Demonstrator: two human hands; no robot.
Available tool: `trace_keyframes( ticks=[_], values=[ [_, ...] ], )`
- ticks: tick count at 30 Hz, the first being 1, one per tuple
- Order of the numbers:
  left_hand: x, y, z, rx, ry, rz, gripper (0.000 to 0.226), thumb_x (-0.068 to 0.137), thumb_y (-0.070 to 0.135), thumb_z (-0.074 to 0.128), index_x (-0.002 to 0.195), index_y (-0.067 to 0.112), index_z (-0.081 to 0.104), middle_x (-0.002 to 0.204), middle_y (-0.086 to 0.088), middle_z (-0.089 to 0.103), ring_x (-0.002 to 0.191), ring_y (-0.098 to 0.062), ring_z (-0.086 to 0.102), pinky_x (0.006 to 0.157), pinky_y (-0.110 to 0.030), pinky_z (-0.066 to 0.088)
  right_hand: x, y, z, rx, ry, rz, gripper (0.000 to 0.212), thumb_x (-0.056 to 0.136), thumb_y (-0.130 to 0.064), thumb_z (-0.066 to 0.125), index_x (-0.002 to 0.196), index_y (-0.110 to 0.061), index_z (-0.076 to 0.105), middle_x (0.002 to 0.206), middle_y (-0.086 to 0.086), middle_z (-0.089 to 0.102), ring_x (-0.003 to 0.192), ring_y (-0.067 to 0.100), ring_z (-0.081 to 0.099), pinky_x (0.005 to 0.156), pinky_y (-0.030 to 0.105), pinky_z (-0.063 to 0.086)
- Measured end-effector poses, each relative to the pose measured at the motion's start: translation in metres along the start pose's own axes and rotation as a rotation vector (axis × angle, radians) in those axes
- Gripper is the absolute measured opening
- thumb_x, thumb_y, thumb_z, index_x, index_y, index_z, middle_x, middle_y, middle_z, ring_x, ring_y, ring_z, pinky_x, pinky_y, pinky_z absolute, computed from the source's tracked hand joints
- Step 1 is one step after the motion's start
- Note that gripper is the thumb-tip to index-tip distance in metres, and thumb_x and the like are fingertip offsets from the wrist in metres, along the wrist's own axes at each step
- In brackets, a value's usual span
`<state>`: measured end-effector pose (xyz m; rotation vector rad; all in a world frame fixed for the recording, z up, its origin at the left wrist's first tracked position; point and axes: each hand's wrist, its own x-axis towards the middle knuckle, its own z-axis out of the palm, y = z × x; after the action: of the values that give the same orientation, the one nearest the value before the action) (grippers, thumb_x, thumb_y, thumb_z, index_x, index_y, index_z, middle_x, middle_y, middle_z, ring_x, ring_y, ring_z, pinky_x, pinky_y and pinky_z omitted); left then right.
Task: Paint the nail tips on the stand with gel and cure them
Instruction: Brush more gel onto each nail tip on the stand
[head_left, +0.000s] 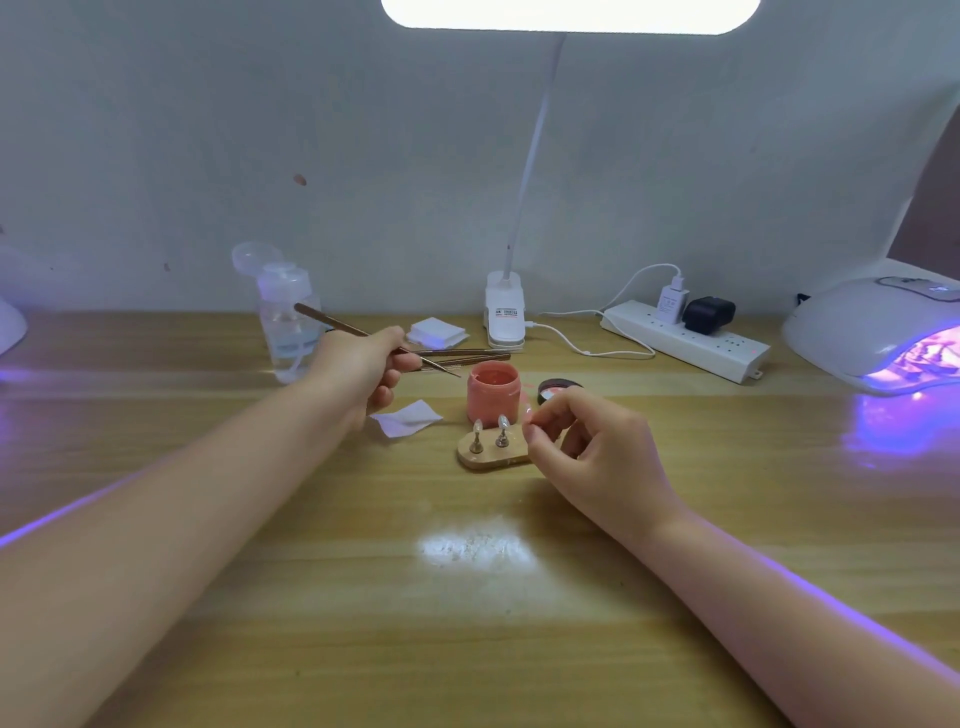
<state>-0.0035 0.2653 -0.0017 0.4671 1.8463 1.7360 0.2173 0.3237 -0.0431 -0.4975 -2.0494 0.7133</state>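
Nearby, gel jar (493, 393) behind stand (493, 451).

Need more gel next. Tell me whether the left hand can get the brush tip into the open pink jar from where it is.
Probably yes. The left hand grips the brush, whose tip hangs just left of the pink jar. The jar's mouth is open, its lid lies aside, and nothing stands between.

The jar (493, 393) is coral pink, its lid (558, 388) black. The stand (491, 454) is pale wood, the table (467, 597) yellow wood-grain. The curing lamp (878, 327) is white, glowing violet. The brush (363, 332) is brown.
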Motion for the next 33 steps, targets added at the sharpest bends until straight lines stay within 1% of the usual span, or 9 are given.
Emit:
trace_keyframes(
  ticks=[3,6,8,11,14,17,20,25,33],
  values=[
    [-0.015,0.000,-0.006,-0.160,-0.039,0.051,0.019,0.095,0.020,0.062,0.082,0.007,0.065,0.055,0.003,0.067,0.038,-0.001,0.049,0.039,-0.014,0.043,0.000,0.002,0.000,0.001,0.001,0.002,0.016,0.079,-0.002,0.071,0.076,-0.017,0.066,0.066,-0.015,0.061,0.052,0.005,0.051,0.053,0.010,0.035],
    [-0.045,-0.003,-0.007,-0.325,-0.194,0.161,0.008,0.090,0.012,0.066,0.088,0.004,0.068,0.064,-0.003,0.071,0.047,-0.005,0.059,0.048,-0.017,0.051,0.000,0.004,0.001,0.009,0.008,-0.005,0.011,0.081,-0.004,0.071,0.077,-0.013,0.067,0.067,-0.011,0.061,0.048,0.009,0.048,0.053,0.013,0.035],
    [-0.066,-0.009,-0.006,-0.339,-0.263,0.253,0.005,0.088,0.007,0.066,0.089,0.005,0.070,0.070,-0.007,0.072,0.055,-0.010,0.064,0.054,-0.020,0.054,0.000,0.005,0.002,0.028,0.029,0.002,0.013,0.082,-0.004,0.071,0.077,-0.016,0.067,0.065,-0.014,0.060,0.046,0.010,0.046,0.052,0.012,0.035],
    [-0.090,-0.021,-0.005,-0.211,-0.277,0.455,0.013,0.088,0.002,0.064,0.083,0.010,0.074,0.076,-0.009,0.074,0.063,-0.014,0.068,0.060,-0.025,0.057,-0.001,0.006,0.002,0.044,0.048,0.011,0.018,0.082,-0.005,0.072,0.077,-0.021,0.066,0.065,-0.013,0.060,0.045,0.008,0.044,0.051,0.012,0.035],
    [-0.105,-0.033,-0.006,-0.069,-0.336,0.655,0.018,0.088,-0.001,0.064,0.087,0.015,0.074,0.081,-0.008,0.075,0.069,-0.017,0.071,0.066,-0.028,0.059,-0.002,0.006,0.002,0.041,0.045,0.012,0.014,0.082,-0.007,0.073,0.077,-0.019,0.067,0.063,-0.013,0.059,0.045,0.007,0.044,0.050,0.012,0.034],
    [-0.111,-0.042,-0.008,0.097,-0.324,0.786,0.012,0.084,0.024,0.065,0.093,0.022,0.073,0.085,0.002,0.076,0.076,-0.017,0.073,0.071,-0.028,0.059,-0.002,0.007,0.002,0.038,0.049,0.017,0.012,0.082,-0.008,0.073,0.078,-0.018,0.069,0.061,-0.014,0.058,0.046,0.006,0.044,0.051,0.012,0.034],
    [-0.114,-0.047,-0.007,0.173,-0.271,0.831,0.022,0.084,0.038,0.056,0.098,0.027,0.069,0.089,0.010,0.075,0.081,-0.010,0.073,0.074,-0.031,0.059,-0.002,0.007,0.001,0.041,0.050,0.017,0.012,0.082,-0.008,0.073,0.079,-0.019,0.068,0.064,-0.015,0.061,0.046,0.007,0.045,0.051,0.013,0.035],
    [-0.115,-0.049,-0.005,0.240,-0.238,0.917,0.019,0.087,0.037,0.054,0.099,0.029,0.067,0.090,0.018,0.074,0.082,-0.006,0.071,0.073,-0.035,0.057,-0.002,0.008,0.000,0.045,0.031,0.022,0.009,0.084,-0.013,0.073,0.080,-0.019,0.068,0.065,-0.016,0.060,0.045,0.008,0.043,0.051,0.013,0.034],
    [-0.115,-0.050,-0.004,0.244,-0.251,0.933,0.019,0.088,0.035,0.053,0.097,0.026,0.066,0.088,0.016,0.073,0.079,-0.004,0.070,0.072,-0.029,0.056,-0.002,0.008,-0.001,0.031,0.033,0.002,0.010,0.084,-0.011,0.073,0.081,-0.019,0.068,0.067,-0.016,0.060,0.046,0.008,0.044,0.051,0.014,0.036]
  ],
)
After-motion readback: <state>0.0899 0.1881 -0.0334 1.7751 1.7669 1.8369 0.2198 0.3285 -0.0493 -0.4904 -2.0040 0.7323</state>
